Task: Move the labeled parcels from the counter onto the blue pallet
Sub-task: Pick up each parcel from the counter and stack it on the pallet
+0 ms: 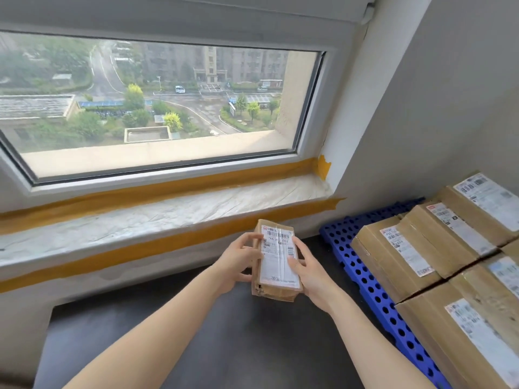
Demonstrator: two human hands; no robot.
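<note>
The small parcel (pixel 276 259) shows only its labelled top; its underside and far end are out of sight, and the fine print on its label is too small to read. The left hand (pixel 238 262) hides the parcel's left side, the right hand (pixel 309 272) its right edge. The stacked parcels (pixel 438 265) run past the right edge and cover most of the blue pallet (pixel 362 276), whose near end leaves the bottom edge. Both forearms are cut off below.
</note>
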